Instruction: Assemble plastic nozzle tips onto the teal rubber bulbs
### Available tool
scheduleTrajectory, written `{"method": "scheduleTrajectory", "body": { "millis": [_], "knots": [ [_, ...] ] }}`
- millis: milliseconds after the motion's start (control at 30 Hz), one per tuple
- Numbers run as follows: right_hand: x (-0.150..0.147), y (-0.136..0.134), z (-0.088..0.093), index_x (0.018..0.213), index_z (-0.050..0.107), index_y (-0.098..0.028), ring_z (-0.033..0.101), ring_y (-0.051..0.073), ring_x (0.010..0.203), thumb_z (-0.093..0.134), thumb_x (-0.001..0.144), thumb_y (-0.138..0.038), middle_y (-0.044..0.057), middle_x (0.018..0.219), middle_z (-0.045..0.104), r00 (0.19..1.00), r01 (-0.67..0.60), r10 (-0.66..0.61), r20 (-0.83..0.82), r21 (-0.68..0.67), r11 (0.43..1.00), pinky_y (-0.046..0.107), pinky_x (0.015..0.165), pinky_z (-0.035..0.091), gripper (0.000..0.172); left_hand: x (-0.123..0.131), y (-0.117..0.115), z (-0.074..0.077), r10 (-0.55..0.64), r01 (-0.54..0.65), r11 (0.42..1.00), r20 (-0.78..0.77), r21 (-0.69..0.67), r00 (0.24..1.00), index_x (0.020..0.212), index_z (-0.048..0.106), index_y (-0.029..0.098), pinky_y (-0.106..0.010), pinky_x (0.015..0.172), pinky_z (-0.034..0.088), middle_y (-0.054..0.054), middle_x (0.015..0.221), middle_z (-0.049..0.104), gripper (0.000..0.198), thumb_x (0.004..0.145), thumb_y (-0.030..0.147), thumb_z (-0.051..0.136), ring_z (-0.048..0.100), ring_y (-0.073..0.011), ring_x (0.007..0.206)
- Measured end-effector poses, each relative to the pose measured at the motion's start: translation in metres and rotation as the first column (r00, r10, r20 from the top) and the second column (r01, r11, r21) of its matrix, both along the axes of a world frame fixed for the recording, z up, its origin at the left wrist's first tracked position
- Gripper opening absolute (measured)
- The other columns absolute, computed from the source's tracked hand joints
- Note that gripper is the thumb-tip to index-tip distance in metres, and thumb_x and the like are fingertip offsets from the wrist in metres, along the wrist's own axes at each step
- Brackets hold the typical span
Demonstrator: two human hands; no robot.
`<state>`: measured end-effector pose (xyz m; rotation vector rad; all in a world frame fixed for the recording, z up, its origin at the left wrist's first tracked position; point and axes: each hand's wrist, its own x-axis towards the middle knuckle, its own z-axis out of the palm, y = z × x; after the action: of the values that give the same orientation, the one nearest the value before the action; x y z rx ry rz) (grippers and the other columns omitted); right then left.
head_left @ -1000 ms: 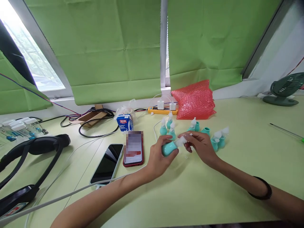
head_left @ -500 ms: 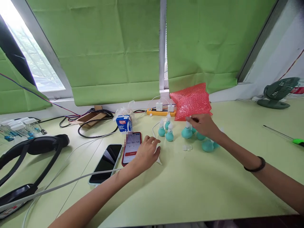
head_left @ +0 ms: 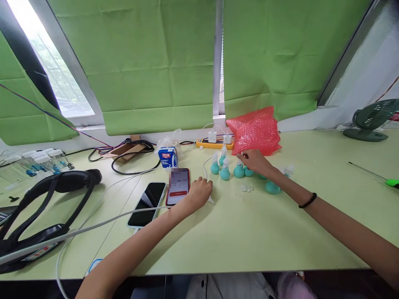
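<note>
My right hand (head_left: 256,161) is closed in a pinch at the clear top of a round teal squeeze bulb (head_left: 238,170) standing on the table. More of these bulbs (head_left: 224,173) with clear tops stand to its left, and others (head_left: 272,187) are partly hidden behind my right hand and forearm. Small clear plastic pieces (head_left: 247,188) lie in front of the bulbs. My left hand (head_left: 200,194) rests on the table beside the red-cased phone (head_left: 178,187), fingers loosely bent and no object visible in them. Partly under it a pointed white piece (head_left: 210,200) sticks out.
Behind the bulbs are a red bubble-wrap bag (head_left: 254,131) and a yellow power strip (head_left: 215,145). A milk carton (head_left: 168,158), a second phone (head_left: 147,204) and a black headset (head_left: 50,207) lie leftward. A white cable (head_left: 118,218) crosses my left forearm. A screwdriver (head_left: 370,172) lies right.
My right hand has shifted slightly left among the bulbs, and the bulb under its fingers now stands farther left. My left hand's fingers have drawn in a little. The camera view has shifted.
</note>
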<state>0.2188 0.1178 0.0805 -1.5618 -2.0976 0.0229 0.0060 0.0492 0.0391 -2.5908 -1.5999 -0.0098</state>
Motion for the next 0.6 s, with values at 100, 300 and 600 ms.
{"method": "scheduleTrajectory", "body": {
  "millis": [100,300,600],
  "knots": [
    [-0.002,-0.001,-0.005,0.051,0.045,-0.016,0.048,0.012,0.043,0.036,0.080,-0.038,0.003,0.045,0.053,1.000,-0.018,0.018,-0.008,-0.018,1.000,0.023,0.050,0.032,0.038,0.003,-0.002,-0.001,0.015,-0.015,1.000,0.010,-0.011,1.000,0.092,0.052,0.013,-0.033,0.066,0.045,-0.009,0.085,0.057,0.019,0.081,0.025,0.042,0.053,-0.0200,0.082],
    [-0.004,-0.002,-0.010,0.064,0.049,-0.014,0.046,0.009,0.035,0.033,0.082,-0.038,0.002,0.050,0.056,0.999,-0.030,0.028,-0.034,-0.049,0.998,0.022,0.047,0.033,0.036,0.008,-0.009,-0.002,-0.001,0.001,1.000,0.091,-0.002,0.996,0.099,0.050,0.015,-0.032,0.066,0.045,-0.008,0.090,0.057,0.023,0.079,0.024,0.045,0.055,-0.0203,0.082],
    [-0.008,-0.035,-0.025,0.100,0.048,-0.011,0.052,0.017,0.057,0.039,0.079,-0.038,0.003,0.057,0.054,0.994,0.094,-0.077,-0.077,0.251,0.963,0.026,0.058,0.036,0.035,0.006,-0.014,-0.014,-0.049,0.045,0.999,0.344,0.020,0.938,0.101,0.053,0.017,-0.031,0.070,0.045,-0.008,0.091,0.059,0.027,0.074,0.017,0.047,0.057,-0.0213,0.082]
  ]
}}
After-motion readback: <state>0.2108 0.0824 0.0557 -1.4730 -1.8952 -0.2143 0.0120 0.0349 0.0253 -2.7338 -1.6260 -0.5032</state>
